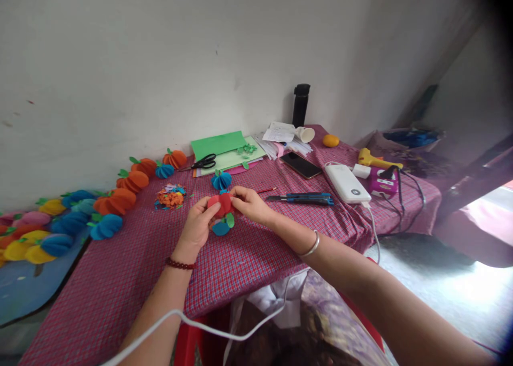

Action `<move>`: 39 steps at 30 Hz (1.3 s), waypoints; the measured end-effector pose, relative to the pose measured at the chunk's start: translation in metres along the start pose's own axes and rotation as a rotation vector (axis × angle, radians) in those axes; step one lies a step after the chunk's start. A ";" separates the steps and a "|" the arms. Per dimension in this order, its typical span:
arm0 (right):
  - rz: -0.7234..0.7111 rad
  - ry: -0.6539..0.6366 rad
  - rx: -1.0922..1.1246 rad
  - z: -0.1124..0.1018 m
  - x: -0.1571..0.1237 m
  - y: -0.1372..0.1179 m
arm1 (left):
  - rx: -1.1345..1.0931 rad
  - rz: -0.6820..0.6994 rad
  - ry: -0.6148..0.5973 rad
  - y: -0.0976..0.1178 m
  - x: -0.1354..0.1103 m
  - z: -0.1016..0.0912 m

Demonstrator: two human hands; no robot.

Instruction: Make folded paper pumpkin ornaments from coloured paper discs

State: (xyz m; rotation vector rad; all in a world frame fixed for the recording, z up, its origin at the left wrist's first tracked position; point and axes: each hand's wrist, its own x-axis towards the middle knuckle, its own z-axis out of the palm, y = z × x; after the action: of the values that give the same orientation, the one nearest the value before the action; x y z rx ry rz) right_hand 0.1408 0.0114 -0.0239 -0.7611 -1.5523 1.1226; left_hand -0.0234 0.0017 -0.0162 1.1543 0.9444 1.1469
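Note:
Between my two hands is a red paper pumpkin [221, 206], its folds partly covered by my fingers. My left hand [199, 220] pinches its left side between thumb and fingers. On the upper right edge, the fingers of my right hand [250, 202] close on the same paper. A green paper leaf [230, 219] shows at its lower right. Just below, a round blue paper piece [222, 227] lies partly hidden by the red one. Beyond my hands stands a blue paper pumpkin [222, 180] with a green leaf.
Left: orange paper pumpkins [115, 201] and a heap of paper scraps [171, 196]. Behind: black scissors [205, 162] on green sheets [218, 145]. Right: craft knives [304, 199], a pencil [267, 189], a phone [300, 165], a white power bank [347, 183] with cable, and a yellow glue gun [377, 160].

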 end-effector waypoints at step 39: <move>-0.151 0.212 -0.673 -0.005 0.000 0.005 | 0.867 0.639 0.145 -0.002 -0.010 0.007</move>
State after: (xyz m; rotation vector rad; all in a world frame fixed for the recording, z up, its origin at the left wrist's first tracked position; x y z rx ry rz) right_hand 0.1450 0.0148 -0.0287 -1.1382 -1.7781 0.3746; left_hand -0.0177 -0.0092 -0.0172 2.2080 1.2854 1.3646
